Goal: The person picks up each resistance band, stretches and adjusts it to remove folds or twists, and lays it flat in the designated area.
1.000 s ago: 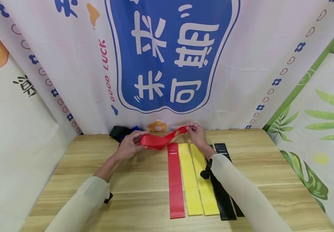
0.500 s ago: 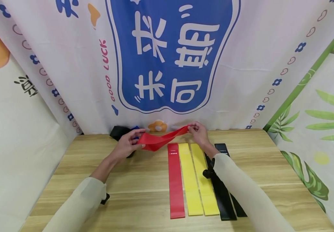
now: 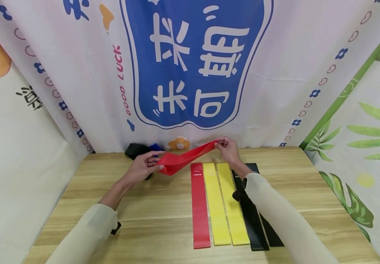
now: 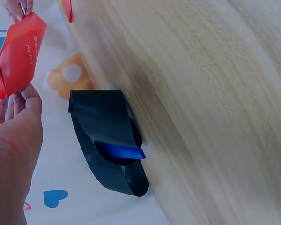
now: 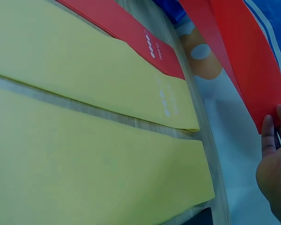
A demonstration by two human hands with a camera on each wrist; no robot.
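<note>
Over the far side of the bench [image 3: 163,209], left hand [image 3: 140,168] and right hand [image 3: 229,149] each have their grip clamped on one red band [image 3: 178,160]

Raised red band [image 3: 180,161] with white lettering, flat red band [image 3: 201,209], yellow bands [image 3: 217,212] and black bands [image 3: 253,227] right of it, black-and-blue heap [image 4: 103,117] to its left, tan wood-grained desk [image 3: 156,227]

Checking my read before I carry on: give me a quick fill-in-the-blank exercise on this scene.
1. The raised band between the left hand and the right hand is coloured ____.
2. The flat yellow bands on the table number ____.
3. In the right wrist view, the flat red band bears the word ____.
4. In the left wrist view, the patch inside the black folds is ____.

Missing words: red; two; Heavy; blue.
</note>
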